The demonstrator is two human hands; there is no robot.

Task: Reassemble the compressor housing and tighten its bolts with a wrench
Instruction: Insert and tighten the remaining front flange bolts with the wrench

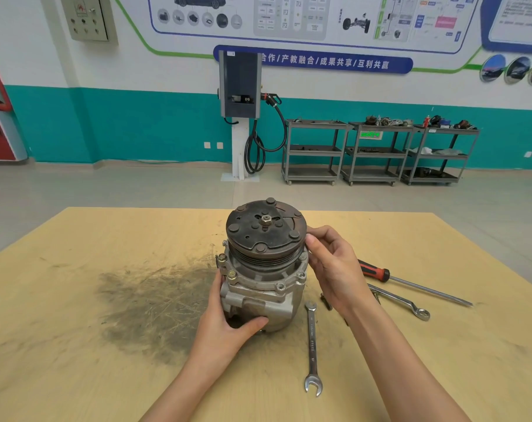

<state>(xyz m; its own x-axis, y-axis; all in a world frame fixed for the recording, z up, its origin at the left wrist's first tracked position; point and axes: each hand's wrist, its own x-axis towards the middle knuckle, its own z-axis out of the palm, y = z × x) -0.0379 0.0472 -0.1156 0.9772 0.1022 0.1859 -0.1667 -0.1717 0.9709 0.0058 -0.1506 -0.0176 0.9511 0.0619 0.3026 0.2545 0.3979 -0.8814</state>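
Note:
The compressor [263, 284] stands upright on the wooden table [76, 345], its silver housing below and the dark rusty clutch pulley [266, 231] on top. Bolts [232, 274] sit in the housing flange. My left hand [225, 321] grips the lower housing, thumb across its front. My right hand [331, 266] holds the pulley's right rim with thumb and fingers curled round it. An open-end wrench [313, 348] lies on the table just right of the compressor, untouched.
A ring spanner [401, 303] and a red-handled screwdriver [411, 284] lie to the right behind my right wrist. A small dark part [326, 301] lies near the wrench head. A dark grease stain [155, 303] covers the table left of the compressor.

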